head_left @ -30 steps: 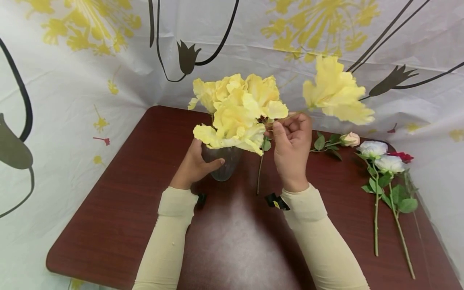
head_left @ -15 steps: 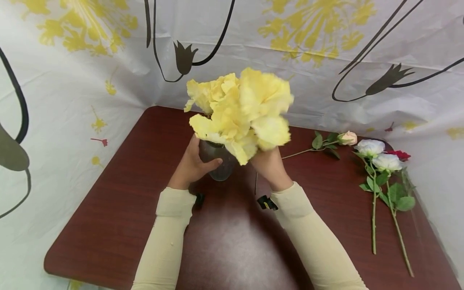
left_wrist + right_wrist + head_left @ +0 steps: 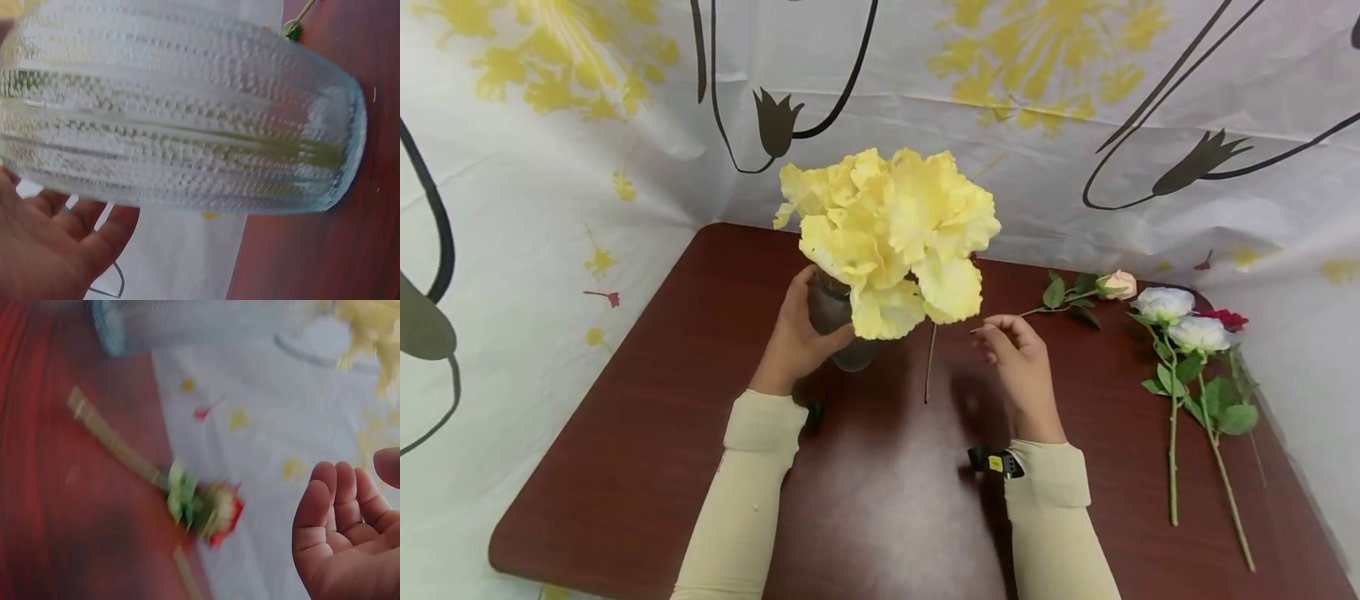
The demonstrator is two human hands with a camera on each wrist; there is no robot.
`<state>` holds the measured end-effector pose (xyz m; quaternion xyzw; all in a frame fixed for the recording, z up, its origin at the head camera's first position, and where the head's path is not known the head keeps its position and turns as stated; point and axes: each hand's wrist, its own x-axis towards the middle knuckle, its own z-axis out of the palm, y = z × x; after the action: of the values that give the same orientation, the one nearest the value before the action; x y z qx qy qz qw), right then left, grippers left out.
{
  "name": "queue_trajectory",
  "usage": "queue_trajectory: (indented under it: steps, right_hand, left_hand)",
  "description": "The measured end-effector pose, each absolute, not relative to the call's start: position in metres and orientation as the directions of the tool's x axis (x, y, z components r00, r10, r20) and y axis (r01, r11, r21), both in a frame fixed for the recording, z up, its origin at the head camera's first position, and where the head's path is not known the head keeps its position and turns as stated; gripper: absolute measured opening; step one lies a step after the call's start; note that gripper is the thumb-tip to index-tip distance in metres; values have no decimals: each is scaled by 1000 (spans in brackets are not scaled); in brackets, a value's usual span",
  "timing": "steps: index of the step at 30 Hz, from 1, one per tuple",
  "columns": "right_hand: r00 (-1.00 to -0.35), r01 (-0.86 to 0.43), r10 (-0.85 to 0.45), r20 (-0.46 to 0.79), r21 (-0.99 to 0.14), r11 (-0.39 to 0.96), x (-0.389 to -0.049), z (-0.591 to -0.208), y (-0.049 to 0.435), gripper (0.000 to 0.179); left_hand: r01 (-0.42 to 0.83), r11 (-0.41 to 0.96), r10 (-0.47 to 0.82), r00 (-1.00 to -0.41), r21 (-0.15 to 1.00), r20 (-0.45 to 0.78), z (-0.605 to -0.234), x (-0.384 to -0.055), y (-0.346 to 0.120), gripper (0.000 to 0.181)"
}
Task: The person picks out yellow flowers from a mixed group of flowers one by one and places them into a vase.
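Note:
My left hand point(image 3: 793, 342) grips the side of a ribbed clear glass vase point(image 3: 852, 354), thumb toward me. Large yellow flowers point(image 3: 887, 233) fill its mouth and hide the rim. In the left wrist view, a green stem shows through the textured wall of the vase point(image 3: 187, 119), with fingers point(image 3: 115, 234) along one side. Right of the vase, my right hand point(image 3: 1022, 367) hovers over the table with its fingers loosely bent. The right wrist view shows nothing in that hand point(image 3: 350, 537). Beneath it lies a blurred red flower point(image 3: 222, 515) on a brown stem.
A peach rose point(image 3: 1117, 285) lies at the back right of the dark red table point(image 3: 625, 433). Near it are white roses point(image 3: 1201, 335) and another red flower point(image 3: 1228, 319), stems pointing toward me. A patterned white sheet point(image 3: 880, 108) rises behind the table.
My right hand brought the separate yellow flower left into the bunch in the vase, let it go, and drew back to the right. My left hand has stayed on the vase.

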<state>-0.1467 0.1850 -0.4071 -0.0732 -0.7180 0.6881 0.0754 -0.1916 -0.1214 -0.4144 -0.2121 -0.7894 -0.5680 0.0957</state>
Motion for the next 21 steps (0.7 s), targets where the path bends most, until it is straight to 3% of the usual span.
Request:
queue_trajectory:
  steps: [5, 12, 21]
  right_hand:
    - [-965, 100, 240, -109, -994, -48, -149, -428, 205, 11]
    - [-939, 111, 312, -144, -986, -121, -148, -438, 224, 7]
    - [-935, 127, 312, -166, -982, -143, -149, -440, 227, 8]
  left_hand:
    - [400, 384, 55, -910, 833, 412, -415, -189, -125, 91]
    - [367, 448, -155, -866, 815, 476, -419, -188, -123, 92]
    - [190, 551, -146, -937, 812, 318, -417, -183, -122, 114]
